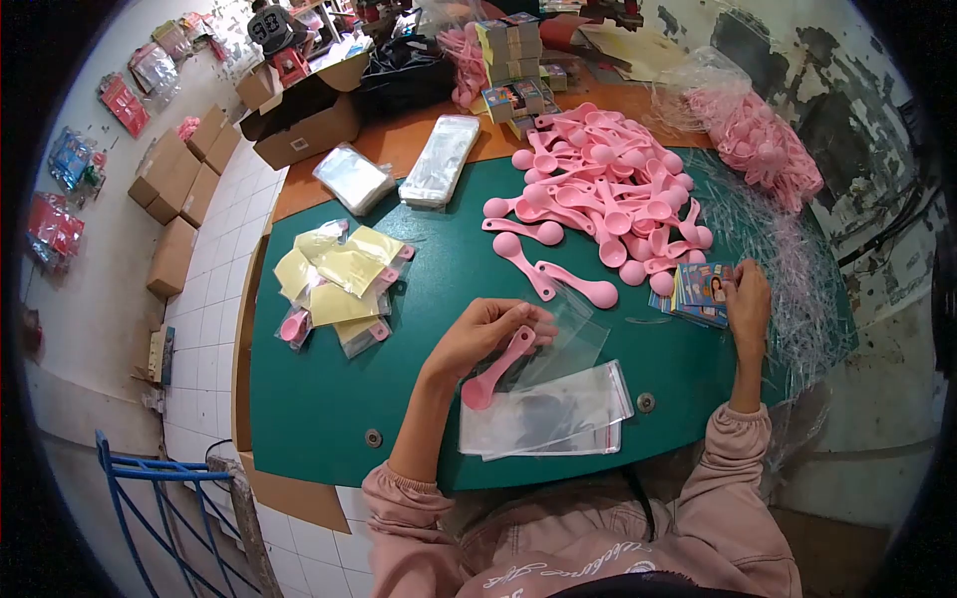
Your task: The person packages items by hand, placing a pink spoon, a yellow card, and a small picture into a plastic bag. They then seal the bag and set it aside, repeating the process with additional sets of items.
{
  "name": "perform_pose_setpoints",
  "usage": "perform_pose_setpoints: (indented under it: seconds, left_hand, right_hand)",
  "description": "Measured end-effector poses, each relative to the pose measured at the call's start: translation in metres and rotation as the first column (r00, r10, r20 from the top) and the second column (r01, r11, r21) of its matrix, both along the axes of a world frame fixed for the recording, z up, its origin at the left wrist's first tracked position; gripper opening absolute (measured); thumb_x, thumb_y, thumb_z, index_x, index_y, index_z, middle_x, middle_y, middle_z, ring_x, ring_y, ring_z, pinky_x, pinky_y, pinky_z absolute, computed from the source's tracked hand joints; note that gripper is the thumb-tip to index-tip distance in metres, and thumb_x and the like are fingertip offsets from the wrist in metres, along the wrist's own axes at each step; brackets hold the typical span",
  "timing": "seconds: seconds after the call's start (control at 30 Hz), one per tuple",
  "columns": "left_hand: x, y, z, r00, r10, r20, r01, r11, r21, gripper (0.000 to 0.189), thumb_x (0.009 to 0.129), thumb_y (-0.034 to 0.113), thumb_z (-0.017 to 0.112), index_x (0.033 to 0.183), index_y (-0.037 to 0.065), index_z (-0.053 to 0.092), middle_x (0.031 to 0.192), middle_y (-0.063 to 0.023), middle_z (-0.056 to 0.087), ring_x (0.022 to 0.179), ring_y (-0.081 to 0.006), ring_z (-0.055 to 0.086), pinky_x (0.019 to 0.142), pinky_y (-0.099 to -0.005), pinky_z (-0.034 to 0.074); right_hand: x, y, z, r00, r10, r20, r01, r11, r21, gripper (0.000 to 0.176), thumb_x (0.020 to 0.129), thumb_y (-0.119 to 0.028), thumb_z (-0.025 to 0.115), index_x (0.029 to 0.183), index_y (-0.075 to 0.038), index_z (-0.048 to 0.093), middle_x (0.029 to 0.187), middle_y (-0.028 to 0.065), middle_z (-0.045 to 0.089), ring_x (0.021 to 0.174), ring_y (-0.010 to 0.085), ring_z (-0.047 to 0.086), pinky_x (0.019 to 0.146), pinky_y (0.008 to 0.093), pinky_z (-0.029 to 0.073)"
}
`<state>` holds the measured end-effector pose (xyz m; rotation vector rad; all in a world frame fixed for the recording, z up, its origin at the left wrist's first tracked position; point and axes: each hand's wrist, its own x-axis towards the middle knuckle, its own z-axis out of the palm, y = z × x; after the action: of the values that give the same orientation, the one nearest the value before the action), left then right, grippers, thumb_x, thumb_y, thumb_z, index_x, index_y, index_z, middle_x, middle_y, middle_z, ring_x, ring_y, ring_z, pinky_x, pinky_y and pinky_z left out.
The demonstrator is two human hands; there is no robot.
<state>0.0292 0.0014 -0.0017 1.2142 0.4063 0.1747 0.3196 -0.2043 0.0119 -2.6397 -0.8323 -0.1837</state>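
At the centre of the frame the left hand [488, 334] is bent inward at the wrist, its forearm rising from the lower edge. Its fingers are curled together, pinching the handle of a pink spoon [498, 367] against the mouth of a clear plastic bag [570, 341], above the green table [329, 399]. At centre right the right hand [748, 301] reaches forward, fingers close together and bent onto a stack of printed cards [698, 289]; whether they grip a card cannot be told. A stack of clear bags [548, 417] lies just below the spoon, and a pile of pink spoons [608, 189] fills the upper centre.

Left hand [488, 334] grips pink spoon [500, 367] and clear bag [563, 339]; right hand [748, 299] on cards [698, 289].
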Motion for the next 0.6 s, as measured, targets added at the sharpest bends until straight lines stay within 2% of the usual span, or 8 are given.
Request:
perform_pose_setpoints:
  seconds: [0.13,0.2,0.27,0.33,0.37,0.43,0.53,0.6]
  left_hand:
    - [0.000,0.001,0.001,1.000,0.014,0.010,-0.014,1.000,0.014,0.036,0.092,0.023,0.047,0.103,-0.010,0.056,0.092,-0.0138,0.062,0.085,-0.0200,0.062,0.076,-0.0269,0.050]
    - [0.000,0.001,0.001,0.999,0.024,0.029,-0.024,1.000,-0.003,0.036,0.092,0.023,0.047,0.103,-0.010,0.056,0.092,-0.0135,0.062,0.086,-0.0195,0.062,0.076,-0.0264,0.050]
    - [0.000,0.001,0.000,0.999,0.019,0.044,-0.018,1.000,-0.019,0.036,0.092,0.023,0.048,0.103,-0.010,0.056,0.092,-0.0132,0.062,0.086,-0.0190,0.063,0.075,-0.0260,0.050]
    - [-0.001,0.003,0.001,0.999,0.018,0.039,-0.020,0.999,0.047,0.036,0.091,0.024,0.048,0.102,-0.009,0.056,0.093,-0.0123,0.062,0.087,-0.0190,0.062,0.075,-0.0257,0.051]
    - [-0.002,0.003,0.002,0.999,0.026,0.038,-0.028,0.998,0.052,0.036,0.091,0.024,0.048,0.102,-0.009,0.056,0.093,-0.0123,0.062,0.087,-0.0190,0.062,0.075,-0.0257,0.051]
    - [-0.004,0.003,0.003,0.996,0.089,0.005,-0.089,0.996,0.000,0.034,0.091,0.025,0.049,0.099,-0.007,0.059,0.089,-0.0086,0.062,0.082,-0.0149,0.062,0.070,-0.0228,0.050]
    - [-0.008,0.011,0.000,0.997,0.011,-0.075,0.001,0.988,0.157,0.032,0.091,0.025,0.049,0.097,-0.004,0.060,0.085,-0.0055,0.062,0.076,-0.0087,0.058,0.063,-0.0189,0.046]
    - [-0.006,0.008,-0.002,0.998,-0.027,-0.063,0.039,0.980,0.197,0.032,0.092,0.025,0.049,0.095,-0.004,0.061,0.083,-0.0042,0.062,0.073,-0.0064,0.054,0.061,-0.0175,0.044]
  right_hand:
    - [-0.005,0.001,0.014,0.996,0.042,0.080,-0.040,0.999,-0.023,0.018,0.077,-0.007,0.060,0.091,0.000,0.054,0.084,0.0166,0.059,0.079,0.0365,0.057,0.068,0.0385,0.044]
    - [-0.034,0.014,0.053,0.959,0.249,-0.137,-0.220,0.956,0.196,0.016,0.077,-0.007,0.059,0.090,0.000,0.053,0.082,0.0140,0.061,0.074,0.0292,0.060,0.062,0.0348,0.044]
    - [-0.055,0.041,0.053,0.803,0.568,-0.178,-0.410,0.745,0.527,0.014,0.079,-0.009,0.059,0.087,0.001,0.052,0.073,0.0111,0.058,0.066,0.0166,0.058,0.056,0.0294,0.042]
    - [-0.072,0.069,0.050,0.657,0.700,-0.279,-0.483,0.676,0.557,0.017,0.079,-0.013,0.061,0.086,0.000,0.052,0.066,0.0068,0.053,0.063,0.0071,0.052,0.054,0.0257,0.040]
    - [-0.074,0.079,0.042,0.651,0.707,-0.276,-0.488,0.669,0.561,0.017,0.079,-0.013,0.061,0.086,0.000,0.052,0.066,0.0068,0.053,0.063,0.0071,0.052,0.054,0.0257,0.040]
    - [-0.078,0.097,0.029,0.397,0.802,-0.446,-0.565,0.596,0.570,0.017,0.080,-0.014,0.061,0.085,0.000,0.053,0.063,0.0037,0.050,0.058,0.0065,0.049,0.052,0.0236,0.039]
    - [-0.084,0.097,0.036,0.268,0.825,-0.498,-0.705,0.520,0.482,0.017,0.080,-0.015,0.060,0.085,-0.001,0.052,0.062,0.0024,0.051,0.056,0.0071,0.049,0.050,0.0242,0.039]
    - [-0.088,0.098,0.031,0.224,0.817,-0.531,-0.699,0.515,0.497,0.018,0.079,-0.016,0.060,0.084,-0.001,0.052,0.062,0.0029,0.051,0.055,0.0074,0.049,0.049,0.0245,0.039]
